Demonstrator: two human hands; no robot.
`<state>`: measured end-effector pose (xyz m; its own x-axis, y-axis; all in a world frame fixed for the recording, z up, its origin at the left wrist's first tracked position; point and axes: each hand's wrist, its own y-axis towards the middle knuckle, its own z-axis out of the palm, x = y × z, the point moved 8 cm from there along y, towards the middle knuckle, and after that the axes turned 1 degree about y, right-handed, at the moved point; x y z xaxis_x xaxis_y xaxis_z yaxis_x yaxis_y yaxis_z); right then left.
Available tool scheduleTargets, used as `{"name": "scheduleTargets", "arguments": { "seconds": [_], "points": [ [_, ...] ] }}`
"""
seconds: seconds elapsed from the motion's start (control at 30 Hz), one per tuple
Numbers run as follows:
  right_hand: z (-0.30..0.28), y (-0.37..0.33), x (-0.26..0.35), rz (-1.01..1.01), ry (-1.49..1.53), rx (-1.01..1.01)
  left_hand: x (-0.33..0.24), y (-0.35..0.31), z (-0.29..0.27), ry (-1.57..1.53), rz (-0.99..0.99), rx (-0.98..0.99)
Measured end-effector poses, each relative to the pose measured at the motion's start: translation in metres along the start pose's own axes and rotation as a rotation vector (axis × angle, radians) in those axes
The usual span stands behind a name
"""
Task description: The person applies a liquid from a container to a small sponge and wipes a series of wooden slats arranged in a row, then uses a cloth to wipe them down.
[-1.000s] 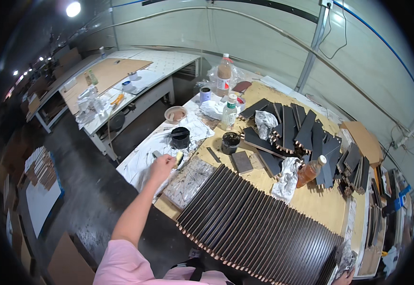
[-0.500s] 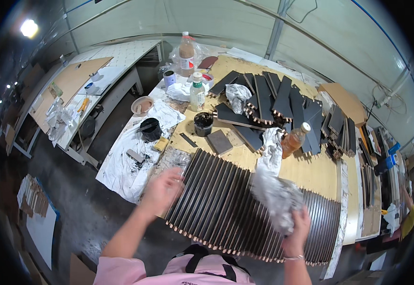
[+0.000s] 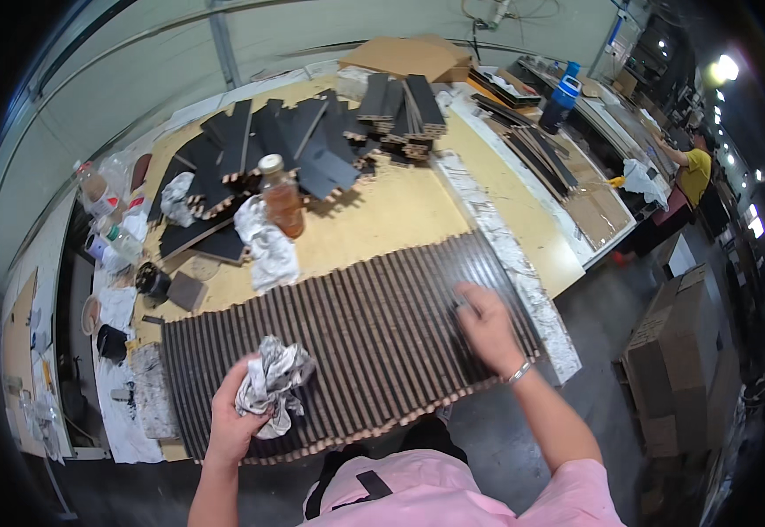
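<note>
My left hand (image 3: 230, 413) is closed around a crumpled, stained white rag (image 3: 274, 379), held over the left part of a row of dark strips. These narrow wooden strips (image 3: 356, 325) lie side by side across the near part of the table, with pale notched ends along the near and far edges. At the right end of the row my right hand (image 3: 490, 332) reaches down, fingers stretched toward the strips and nothing visible in them; a bracelet circles that wrist. Beyond the strips lie a second white rag (image 3: 268, 250) and a bottle of amber liquid (image 3: 282, 198).
A pile of dark boards (image 3: 259, 140) covers the far part of the table. A black pot (image 3: 151, 281) and a black cup (image 3: 112, 342) stand at left. Cardboard boxes (image 3: 677, 360) are on the floor at right. A person in yellow (image 3: 692, 171) works at the far right.
The rag has passed from my right hand to my left. My right hand is now at the strips' right end. The view has swung right, and the strips' surface looks more brown-striped.
</note>
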<state>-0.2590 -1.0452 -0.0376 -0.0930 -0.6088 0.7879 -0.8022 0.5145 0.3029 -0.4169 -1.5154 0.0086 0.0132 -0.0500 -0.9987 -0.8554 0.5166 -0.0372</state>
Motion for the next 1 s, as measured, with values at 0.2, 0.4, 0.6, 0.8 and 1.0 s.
{"name": "scheduleTargets", "arguments": {
  "seconds": [0.2,0.4,0.6,0.8,1.0],
  "points": [
    [-0.140,0.054,-0.210,-0.149,-0.497,0.168,-0.060,0.085,0.257,0.710,0.585,0.106],
    [-0.122,0.065,-0.244,-0.352,-0.554,0.368,0.052,0.096,0.550,1.081,0.870,0.911],
    [-0.130,0.067,-0.245,-0.367,-0.521,0.332,0.035,0.311,0.506,1.318,0.687,0.062],
    [-0.139,0.065,-0.282,-0.312,-0.565,0.369,0.037,0.109,0.625,1.086,0.981,0.959],
    [-0.137,0.068,-0.260,-0.318,-0.491,0.346,0.030,0.285,0.528,1.380,0.872,0.152]
  ]
}}
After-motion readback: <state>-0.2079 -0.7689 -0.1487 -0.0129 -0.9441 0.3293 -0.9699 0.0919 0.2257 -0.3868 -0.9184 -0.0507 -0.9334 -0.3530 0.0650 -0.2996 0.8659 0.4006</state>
